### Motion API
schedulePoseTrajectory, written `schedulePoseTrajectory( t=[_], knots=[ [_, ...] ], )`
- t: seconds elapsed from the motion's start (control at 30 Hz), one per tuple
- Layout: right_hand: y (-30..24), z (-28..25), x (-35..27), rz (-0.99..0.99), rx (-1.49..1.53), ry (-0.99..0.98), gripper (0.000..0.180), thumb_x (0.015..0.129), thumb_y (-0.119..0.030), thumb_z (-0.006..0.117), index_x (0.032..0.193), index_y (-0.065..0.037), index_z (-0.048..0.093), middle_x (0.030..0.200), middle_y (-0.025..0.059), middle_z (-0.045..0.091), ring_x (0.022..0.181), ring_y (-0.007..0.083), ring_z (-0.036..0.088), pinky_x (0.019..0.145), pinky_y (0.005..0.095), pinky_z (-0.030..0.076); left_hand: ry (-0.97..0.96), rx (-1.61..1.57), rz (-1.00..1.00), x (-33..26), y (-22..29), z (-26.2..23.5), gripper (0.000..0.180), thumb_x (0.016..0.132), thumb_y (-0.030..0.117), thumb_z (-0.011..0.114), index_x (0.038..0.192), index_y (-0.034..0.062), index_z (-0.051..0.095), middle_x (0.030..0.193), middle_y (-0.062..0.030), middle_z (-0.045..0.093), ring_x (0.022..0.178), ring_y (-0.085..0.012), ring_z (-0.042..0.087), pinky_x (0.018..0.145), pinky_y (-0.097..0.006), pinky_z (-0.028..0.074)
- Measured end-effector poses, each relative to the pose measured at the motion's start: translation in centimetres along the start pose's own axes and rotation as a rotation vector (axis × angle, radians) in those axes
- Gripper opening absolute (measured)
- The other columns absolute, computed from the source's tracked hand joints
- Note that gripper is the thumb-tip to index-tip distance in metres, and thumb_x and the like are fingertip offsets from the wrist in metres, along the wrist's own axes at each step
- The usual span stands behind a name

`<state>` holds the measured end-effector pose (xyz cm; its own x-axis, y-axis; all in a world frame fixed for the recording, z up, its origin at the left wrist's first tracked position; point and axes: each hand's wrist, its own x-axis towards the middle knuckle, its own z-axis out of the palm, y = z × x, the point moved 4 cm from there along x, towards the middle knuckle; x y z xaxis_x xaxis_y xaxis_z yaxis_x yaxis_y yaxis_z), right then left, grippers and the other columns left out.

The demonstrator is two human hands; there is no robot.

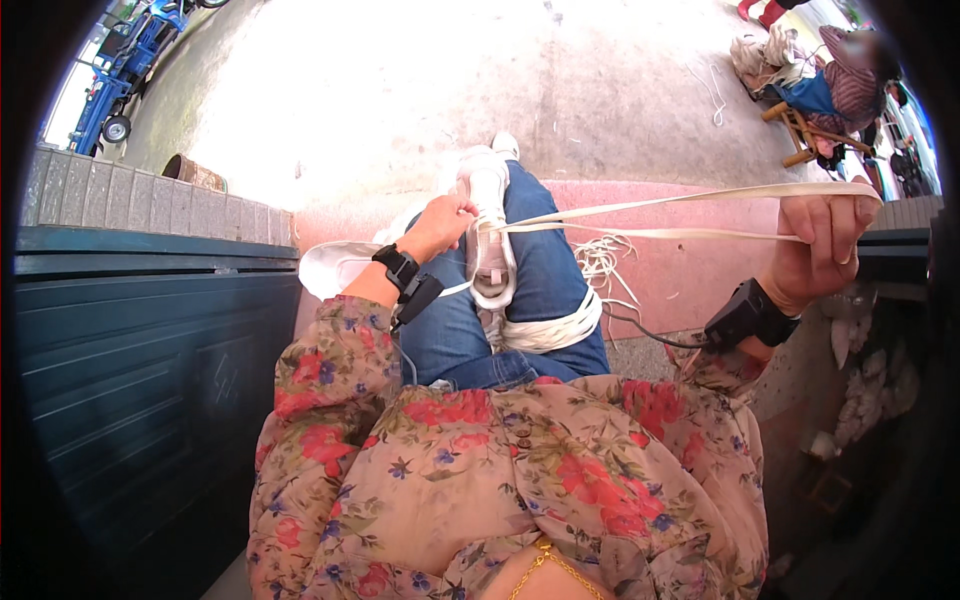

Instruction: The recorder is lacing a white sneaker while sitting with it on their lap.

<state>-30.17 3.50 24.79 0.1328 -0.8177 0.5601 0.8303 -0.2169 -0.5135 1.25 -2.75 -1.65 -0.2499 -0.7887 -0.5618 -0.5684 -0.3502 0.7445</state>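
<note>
I see my left hand (pixel 437 226) pinching pale flat cord (pixel 660 205) at my white shoe (pixel 487 235) while my right hand (pixel 822 240) grips its strands taut far right; a wound bundle (pixel 548 328) circles my knee, loose cord (pixel 605 262) remains beyond.

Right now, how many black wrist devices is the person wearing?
2. One black wrist device sits on the left wrist, beside the white shoe. The other black wrist device sits on the right wrist, below the right hand holding pale flat strips.
</note>
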Motion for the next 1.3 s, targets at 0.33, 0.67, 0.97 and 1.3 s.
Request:
schedulePoseTrajectory(
  t=[0.33, 0.67, 0.97, 1.3],
  knots=[
    [0.0, -2.2, -0.5, 0.056, -0.221, 0.022, 0.012, 0.087, -0.004, 0.041, 0.097, -0.005, 0.047, 0.059, -0.0016, 0.042, 0.039, 0.0060, 0.036, 0.048, 0.0262, 0.036, -0.230, 0.575, 0.364, 0.9, 1.6, 1.3, 0.019, 0.081, 0.013, 0.050, 0.091, 0.0010, 0.060, 0.065, -0.0089, 0.056, 0.065, -0.0142, 0.054, 0.060, -0.029, 0.043],
    [16.4, -15.1, -10.1, 0.882, -1.151, 0.283, 0.029, 0.081, -0.005, 0.041, 0.110, 0.001, 0.045, 0.068, 0.0048, 0.055, 0.057, 0.0114, 0.049, 0.052, 0.0240, 0.042, 0.144, -0.877, 0.476, -7.4, 6.3, -20.1, 0.021, 0.090, 0.016, 0.043, 0.074, 0.0055, 0.051, 0.059, 0.0002, 0.044, 0.057, -0.0108, 0.045, 0.062, -0.027, 0.041],
    [25.4, -10.5, -11.6, 1.076, -1.072, 0.143, 0.018, 0.082, -0.014, 0.052, 0.084, 0.002, 0.060, 0.062, 0.0076, 0.057, 0.055, 0.0127, 0.053, 0.053, 0.0260, 0.043, 0.302, -0.836, 0.199, -6.2, -8.0, -11.1, 0.013, 0.087, 0.018, 0.046, 0.084, 0.0071, 0.051, 0.052, 0.0062, 0.035, 0.040, -0.0049, 0.031, 0.040, -0.017, 0.029],
    [27.6, -11.4, -11.9, 0.792, -1.346, -0.024, 0.020, 0.076, -0.014, 0.052, 0.084, 0.001, 0.062, 0.073, 0.0211, 0.059, 0.069, 0.0340, 0.058, 0.064, 0.0378, 0.045, -0.104, -1.615, -0.506, -4.7, -6.5, 10.7, 0.013, 0.088, 0.016, 0.044, 0.077, 0.0099, 0.043, 0.058, 0.0010, 0.038, 0.043, -0.0096, 0.031, 0.044, -0.025, 0.027]
  ],
)
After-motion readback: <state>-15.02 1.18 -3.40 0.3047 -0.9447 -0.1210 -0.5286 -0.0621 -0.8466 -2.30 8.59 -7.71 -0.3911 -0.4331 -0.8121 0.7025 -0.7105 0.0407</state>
